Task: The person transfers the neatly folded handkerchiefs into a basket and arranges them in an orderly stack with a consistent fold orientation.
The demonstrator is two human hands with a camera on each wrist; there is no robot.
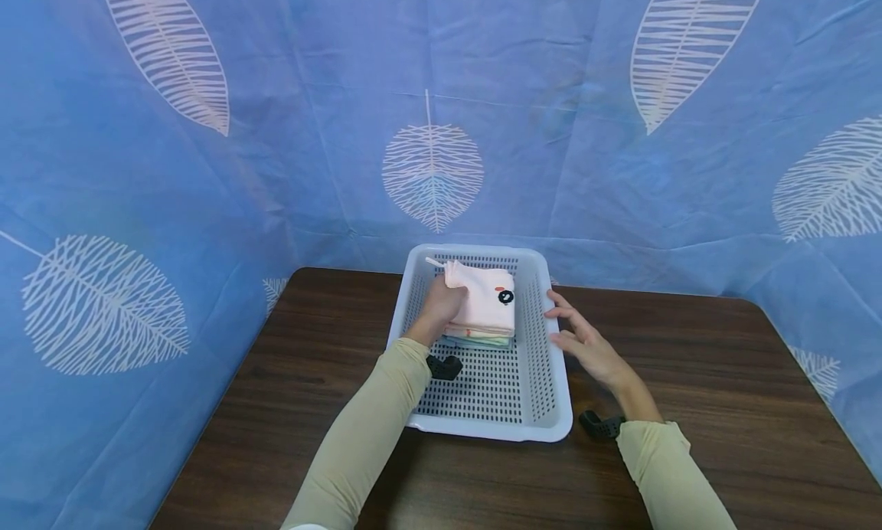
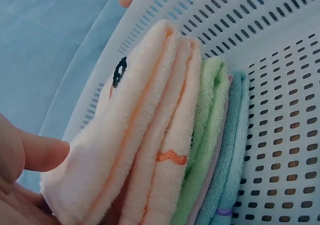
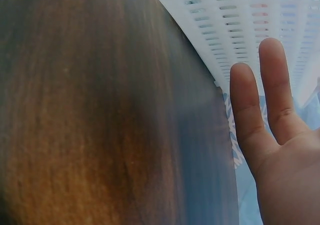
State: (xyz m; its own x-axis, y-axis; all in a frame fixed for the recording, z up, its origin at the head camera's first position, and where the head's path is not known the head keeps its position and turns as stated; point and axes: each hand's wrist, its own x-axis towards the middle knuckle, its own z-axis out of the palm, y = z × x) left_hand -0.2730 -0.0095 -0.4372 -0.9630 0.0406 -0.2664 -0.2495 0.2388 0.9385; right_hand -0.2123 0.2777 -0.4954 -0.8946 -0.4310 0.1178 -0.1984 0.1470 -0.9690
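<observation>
My left hand (image 1: 443, 301) pinches the left edge of a folded pale pink towel (image 1: 482, 304), the top one of a stack inside a white perforated plastic basket (image 1: 561, 392). In the left wrist view the thumb (image 2: 45, 152) presses on this towel (image 2: 115, 135), and the other fingers go partly out of sight beneath it. Below it lie another pinkish towel (image 2: 167, 160), a green one (image 2: 207, 110) and a blue one (image 2: 232, 135), all folded. Beside the basket's right rim, my right hand (image 1: 586, 346) holds nothing, its fingers spread and extended.
The basket stands on a dark brown wooden table (image 1: 689, 346). Behind and at the sides hangs a blue cloth (image 1: 331, 132) with white leaf prints. Black straps with a small mount (image 1: 601, 424) sit at the wrists, below light yellow sleeves.
</observation>
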